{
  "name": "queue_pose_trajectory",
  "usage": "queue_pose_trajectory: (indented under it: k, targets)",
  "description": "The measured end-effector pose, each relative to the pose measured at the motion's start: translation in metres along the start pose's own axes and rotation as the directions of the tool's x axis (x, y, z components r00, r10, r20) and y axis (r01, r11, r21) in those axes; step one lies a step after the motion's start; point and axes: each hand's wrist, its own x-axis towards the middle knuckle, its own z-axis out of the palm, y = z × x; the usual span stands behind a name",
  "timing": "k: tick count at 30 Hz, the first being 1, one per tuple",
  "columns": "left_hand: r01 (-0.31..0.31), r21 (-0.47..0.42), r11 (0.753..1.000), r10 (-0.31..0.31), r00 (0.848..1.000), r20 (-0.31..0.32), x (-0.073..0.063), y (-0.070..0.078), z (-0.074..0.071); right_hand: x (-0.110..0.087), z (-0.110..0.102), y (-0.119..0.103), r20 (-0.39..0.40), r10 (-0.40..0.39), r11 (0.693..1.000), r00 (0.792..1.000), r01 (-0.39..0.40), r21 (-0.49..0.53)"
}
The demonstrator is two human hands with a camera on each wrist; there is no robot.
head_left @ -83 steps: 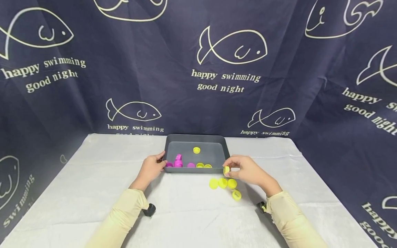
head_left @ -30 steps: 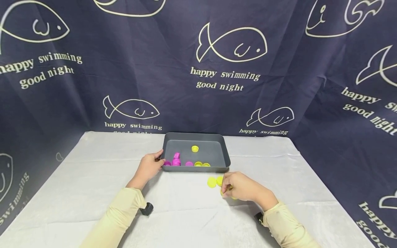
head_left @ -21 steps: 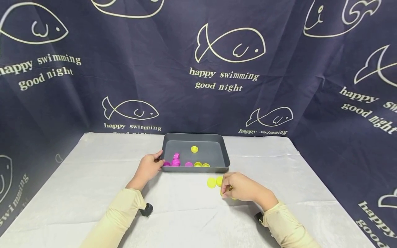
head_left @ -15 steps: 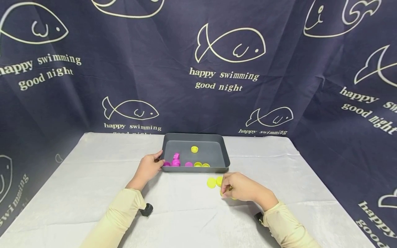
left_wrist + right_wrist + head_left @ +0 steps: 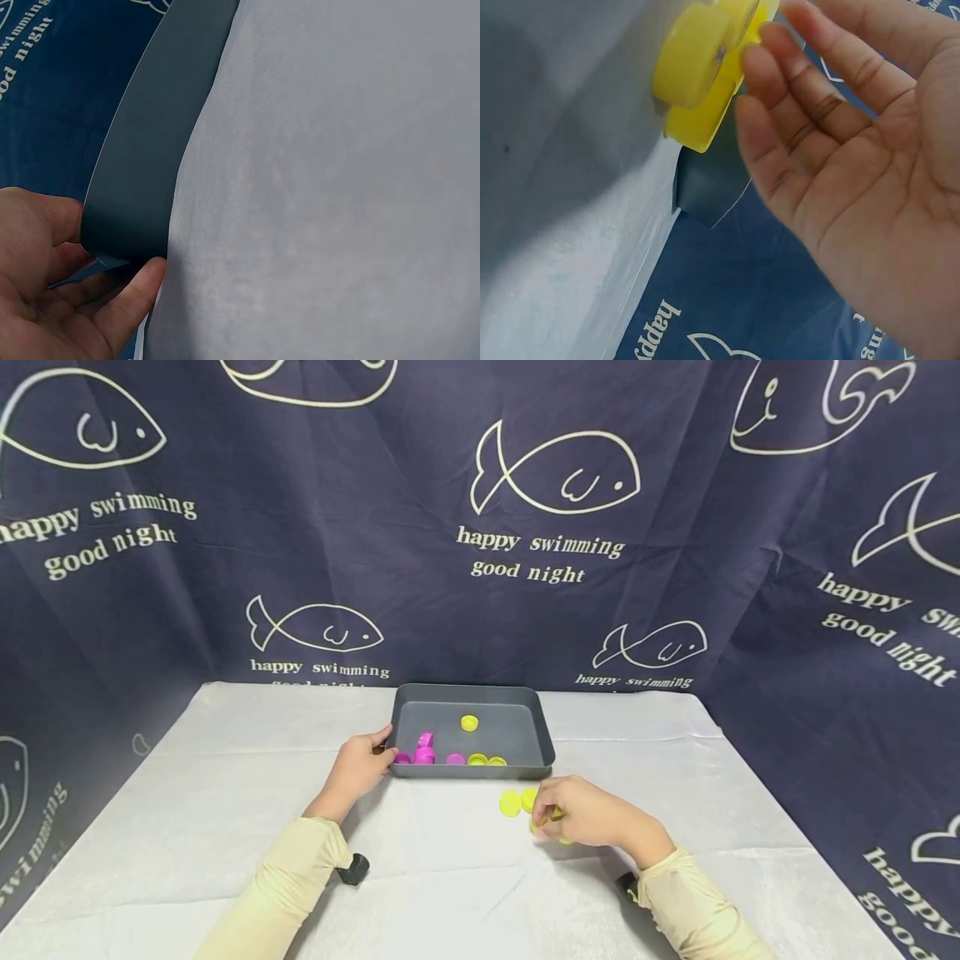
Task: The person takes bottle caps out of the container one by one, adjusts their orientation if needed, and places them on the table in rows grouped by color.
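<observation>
while left hand (image 5: 357,772) grasps tray (image 5: 513,731) at left corner, right hand (image 5: 587,812) curves over yellow caps (image 5: 510,803) on desk (image 5: 435,877), cannot tell if fingers pinch one; pink caps (image 5: 424,756), three yellow ones (image 5: 469,723) inside tray.

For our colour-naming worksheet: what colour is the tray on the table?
The tray is dark grey, shown best in the head view.
</observation>
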Motion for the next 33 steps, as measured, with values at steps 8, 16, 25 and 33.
queue_pose_trajectory:
  k: [8, 16, 25, 33]
  targets:
    - [0.002, -0.006, 1.000, -0.002, 1.000, 0.003, 0.000, 0.000, 0.000, 0.000, -0.004, 0.001, -0.076, -0.053, 0.998, 0.996, 0.055, 0.028]
    - [-0.006, -0.010, 1.000, 0.006, 1.000, -0.009, 0.001, -0.001, 0.000, 0.006, -0.015, 0.000, -0.221, -0.078, 0.997, 0.972, 0.082, 0.010]
    - [0.003, -0.013, 1.000, -0.003, 1.000, -0.015, 0.002, -0.002, 0.004, 0.023, -0.028, 0.013, -0.324, -0.067, 0.995, 0.944, 0.089, 0.054]
    - [0.008, -0.027, 1.000, -0.009, 1.000, -0.014, 0.002, -0.003, 0.002, 0.065, -0.035, 0.030, -0.228, -0.082, 0.997, 0.970, 0.083, -0.003]
